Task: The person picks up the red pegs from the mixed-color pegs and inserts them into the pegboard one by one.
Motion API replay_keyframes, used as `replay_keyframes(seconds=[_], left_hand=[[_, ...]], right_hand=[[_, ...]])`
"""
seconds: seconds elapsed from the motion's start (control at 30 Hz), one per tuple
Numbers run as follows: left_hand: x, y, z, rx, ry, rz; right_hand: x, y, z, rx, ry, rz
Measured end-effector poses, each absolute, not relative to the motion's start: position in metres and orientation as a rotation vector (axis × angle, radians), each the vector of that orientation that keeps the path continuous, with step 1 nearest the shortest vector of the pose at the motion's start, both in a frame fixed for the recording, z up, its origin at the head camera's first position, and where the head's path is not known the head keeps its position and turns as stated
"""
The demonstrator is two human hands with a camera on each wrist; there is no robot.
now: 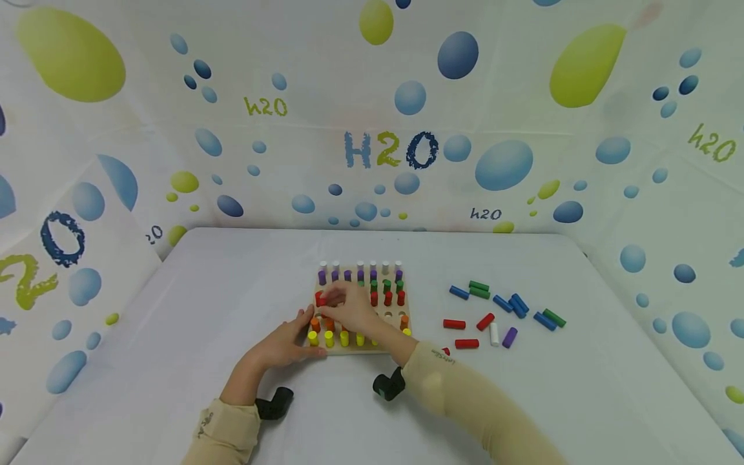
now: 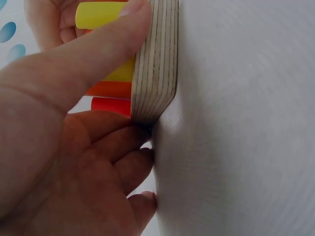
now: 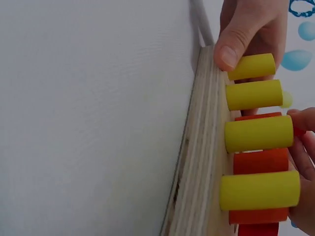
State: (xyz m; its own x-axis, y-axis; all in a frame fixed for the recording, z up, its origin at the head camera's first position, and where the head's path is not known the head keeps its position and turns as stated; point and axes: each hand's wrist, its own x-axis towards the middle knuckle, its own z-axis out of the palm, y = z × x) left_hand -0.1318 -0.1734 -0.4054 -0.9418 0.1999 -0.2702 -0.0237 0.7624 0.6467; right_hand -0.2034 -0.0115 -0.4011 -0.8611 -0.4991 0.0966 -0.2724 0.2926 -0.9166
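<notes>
A wooden pegboard (image 1: 338, 350) with rows of coloured pegs lies in the middle of the table. My left hand (image 1: 283, 340) grips its near left corner. In the left wrist view the left thumb (image 2: 106, 64) presses on the plywood edge (image 2: 156, 64), with the fingers bent against the adjoining side. Over the left half of the board, my right hand (image 1: 353, 309) pinches a red peg (image 1: 320, 299) at the left end of the red row. That red peg (image 3: 298, 132) shows partly at the fingertips in the right wrist view. Yellow pegs (image 3: 258, 132) line the near row.
Loose pegs lie on the white tabletop (image 1: 581, 400) right of the board: several blue pegs (image 1: 502, 303), green pegs (image 1: 479, 285), red pegs (image 1: 467, 344), one white peg (image 1: 494, 334) and one purple peg (image 1: 509, 337). A printed curtain (image 1: 325, 174) hangs behind the table.
</notes>
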Motion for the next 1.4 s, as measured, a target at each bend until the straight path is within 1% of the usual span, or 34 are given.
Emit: replay_keyframes(seconds=[0.37, 1.4], left_hand=[[-0.132, -0.174, -0.407, 0.121, 2.627, 0.999], [-0.131, -0.173, -0.402, 0.133, 2.618, 0.993]], right_hand=[[-0.204, -0.023, -0.403, -0.744, 2.334, -1.582], [-0.203, -0.025, -0.406, -0.795, 2.433, -1.421]])
